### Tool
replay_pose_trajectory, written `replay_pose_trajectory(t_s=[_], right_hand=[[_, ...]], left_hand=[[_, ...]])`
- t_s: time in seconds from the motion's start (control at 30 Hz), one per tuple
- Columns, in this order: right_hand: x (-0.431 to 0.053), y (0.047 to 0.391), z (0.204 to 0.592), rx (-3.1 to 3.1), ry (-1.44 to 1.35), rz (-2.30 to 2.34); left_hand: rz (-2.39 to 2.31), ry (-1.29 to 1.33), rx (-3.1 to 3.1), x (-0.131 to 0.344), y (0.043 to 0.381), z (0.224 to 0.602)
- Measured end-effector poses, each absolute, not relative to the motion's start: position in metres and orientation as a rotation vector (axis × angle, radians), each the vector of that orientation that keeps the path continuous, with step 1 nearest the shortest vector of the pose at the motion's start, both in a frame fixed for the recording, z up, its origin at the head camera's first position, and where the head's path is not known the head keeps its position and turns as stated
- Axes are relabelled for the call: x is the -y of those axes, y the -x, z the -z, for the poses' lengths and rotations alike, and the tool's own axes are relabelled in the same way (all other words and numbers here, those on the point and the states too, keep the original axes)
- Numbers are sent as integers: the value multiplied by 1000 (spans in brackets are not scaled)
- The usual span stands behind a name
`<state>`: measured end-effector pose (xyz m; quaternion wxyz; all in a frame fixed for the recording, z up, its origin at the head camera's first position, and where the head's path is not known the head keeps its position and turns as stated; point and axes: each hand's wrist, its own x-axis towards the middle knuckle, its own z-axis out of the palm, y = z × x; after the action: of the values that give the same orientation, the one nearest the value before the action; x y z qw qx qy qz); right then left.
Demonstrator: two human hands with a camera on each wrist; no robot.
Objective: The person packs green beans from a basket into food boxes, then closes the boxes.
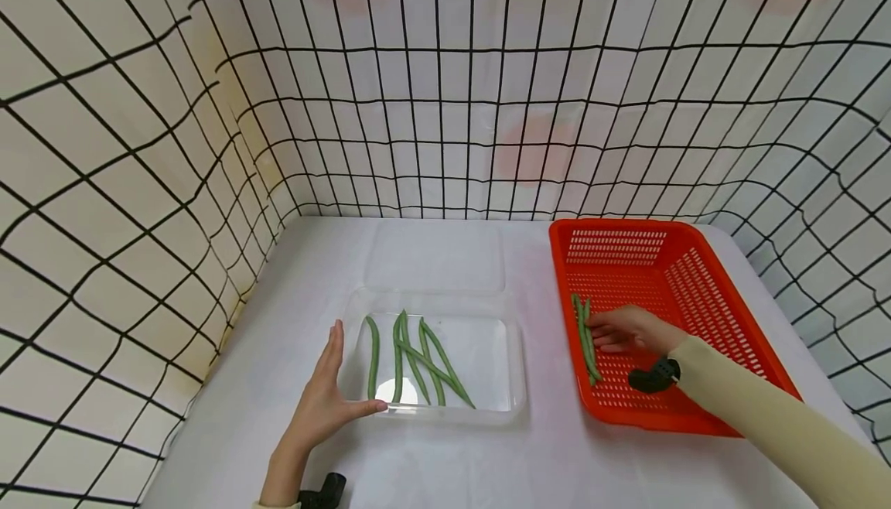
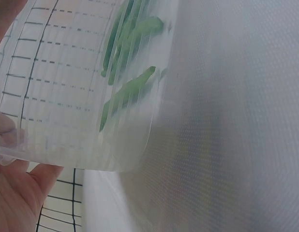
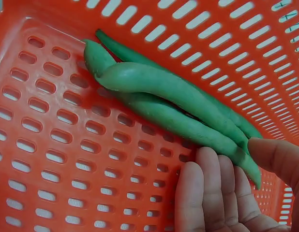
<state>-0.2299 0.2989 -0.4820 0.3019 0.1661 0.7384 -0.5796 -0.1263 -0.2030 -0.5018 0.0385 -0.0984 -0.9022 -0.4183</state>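
A clear plastic container (image 1: pixel 513 374) holds several green beans (image 1: pixel 399 358) spread across its floor. At its left front corner, my left hand (image 1: pixel 327 393) has fingers straight along the left side and the thumb reaching along the front rim. In the left wrist view, the container wall (image 2: pixel 67 121) stands between thumb and fingers. My right hand (image 1: pixel 633 329) is inside a red slotted basket (image 1: pixel 724 285), at its left wall. There, in the right wrist view, three green beans (image 3: pixel 169 89) lie together. The right hand pinches at their near end, thumb on one side and fingertips on the other.
White cloth (image 1: pixel 278 292) covers the table under both containers. Behind the container lies a flat, pale, translucent rectangle (image 1: pixel 435 257). Black wire grid (image 1: pixel 445 99) rises at the back and both sides. Each wrist wears a black device (image 1: pixel 654 376).
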Motion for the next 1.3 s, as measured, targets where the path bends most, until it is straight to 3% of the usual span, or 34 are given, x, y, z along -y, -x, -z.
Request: replay_pose_trajectory(t_s=[0.43,0.97,1.3], right_hand=[[-296,231,481,-1987,-505,1504],[-326,228,426,-1963,-332,1714],[-280,235,395,-1763,-318,1876]], left_hand=[[1287,301,2773,201,127,500],[1264,296,2793,202,128,497],[1265,277,2796,203,127,499]])
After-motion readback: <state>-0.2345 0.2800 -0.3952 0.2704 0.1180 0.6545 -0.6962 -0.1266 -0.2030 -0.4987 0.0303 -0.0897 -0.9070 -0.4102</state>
